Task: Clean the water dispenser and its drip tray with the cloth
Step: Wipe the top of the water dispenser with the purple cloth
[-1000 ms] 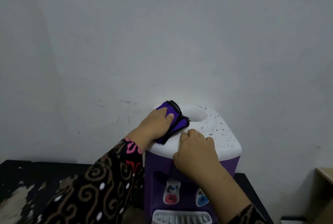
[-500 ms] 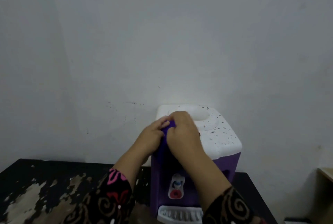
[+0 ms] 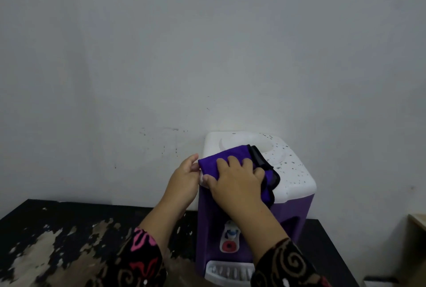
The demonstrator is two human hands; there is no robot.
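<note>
While my right hand (image 3: 235,178) lies flat with fingers spread on the purple cloth (image 3: 211,164), pressing it onto the front left of the water dispenser (image 3: 297,215) and its white top, my left hand (image 3: 184,178) sits against the upper left corner, touching the cloth's edge. Whether it pinches that edge or only braces the body I cannot tell. The danger, as I judge it, is the push itself. The dispenser stands on the worktop (image 3: 57,217) with no bottle weighing it down, so a hard sideways stroke could slide or tip it if my left hand slackens. The folded cloth could also bunch up and smear the dark specks (image 3: 284,164) on the right half of the top. My right forearm hangs just over the taps (image 3: 229,245), and a dropped wrist could press one and wet the drip tray (image 3: 227,271).
</note>
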